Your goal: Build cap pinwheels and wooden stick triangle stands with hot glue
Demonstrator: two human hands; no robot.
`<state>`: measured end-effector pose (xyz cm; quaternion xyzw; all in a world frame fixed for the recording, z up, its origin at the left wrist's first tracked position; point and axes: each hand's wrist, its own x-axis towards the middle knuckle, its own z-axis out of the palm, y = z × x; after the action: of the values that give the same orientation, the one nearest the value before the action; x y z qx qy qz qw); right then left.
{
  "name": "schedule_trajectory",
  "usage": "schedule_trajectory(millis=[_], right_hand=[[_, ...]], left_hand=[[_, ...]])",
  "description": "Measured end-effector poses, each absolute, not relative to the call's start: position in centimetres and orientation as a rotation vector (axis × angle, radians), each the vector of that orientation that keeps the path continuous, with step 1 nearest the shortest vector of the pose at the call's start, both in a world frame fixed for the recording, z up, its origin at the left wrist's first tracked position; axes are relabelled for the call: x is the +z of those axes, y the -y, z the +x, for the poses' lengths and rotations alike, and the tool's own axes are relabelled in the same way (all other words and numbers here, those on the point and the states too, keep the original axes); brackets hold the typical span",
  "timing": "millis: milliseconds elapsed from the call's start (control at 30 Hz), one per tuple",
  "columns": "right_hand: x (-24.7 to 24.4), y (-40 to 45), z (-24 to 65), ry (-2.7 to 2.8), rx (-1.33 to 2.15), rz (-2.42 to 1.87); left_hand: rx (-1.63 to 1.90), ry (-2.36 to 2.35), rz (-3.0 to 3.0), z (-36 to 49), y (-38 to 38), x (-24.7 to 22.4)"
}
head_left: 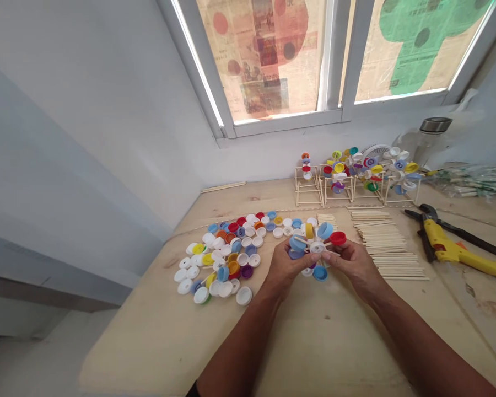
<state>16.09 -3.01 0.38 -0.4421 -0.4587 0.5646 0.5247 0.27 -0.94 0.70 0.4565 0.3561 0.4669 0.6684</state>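
Note:
Between both hands is a bottle-cap wheel point(316, 247), with thin sticks running out from a white hub cap to blue, yellow, red and other coloured caps. My left hand point(288, 261) grips its left side, the thumb at the hub. My right hand point(354, 263) pinches its right side near the red cap, thumb also close to the hub. Fingers partly hide the lower caps. Left of my left hand lies a spread of loose bottle caps point(217, 259) in white, blue, red, orange and yellow. Rows of wooden sticks point(383, 242) lie just right of my right hand.
Several stick frames bearing cap wheels point(338, 182) stand along the wall below the window. On the right lie a yellow glue gun point(454, 251), black-handled pliers point(475, 237) and a plastic bag of sticks point(475, 179). A bottle point(434, 138) stands behind. The table's left edge drops off.

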Motion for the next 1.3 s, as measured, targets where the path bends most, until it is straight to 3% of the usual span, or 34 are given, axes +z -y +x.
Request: schedule_trajectory(millis=[800, 1133, 1300], right_hand=[[-0.4, 3.0, 15.7, 1.181, 1.331, -0.995], [0.4, 2.7, 17.7, 1.151, 1.12, -1.238], [2.5, 3.6, 19.5, 0.992, 0.808, -1.38]], left_hand=[[1.117, -0.909, 1.124, 0.1, 1.0, 1.1], [1.221, -0.976, 1.054, -0.3, 0.5, 1.4], [1.238, -0.964, 1.046, -0.3, 0.6, 1.6]])
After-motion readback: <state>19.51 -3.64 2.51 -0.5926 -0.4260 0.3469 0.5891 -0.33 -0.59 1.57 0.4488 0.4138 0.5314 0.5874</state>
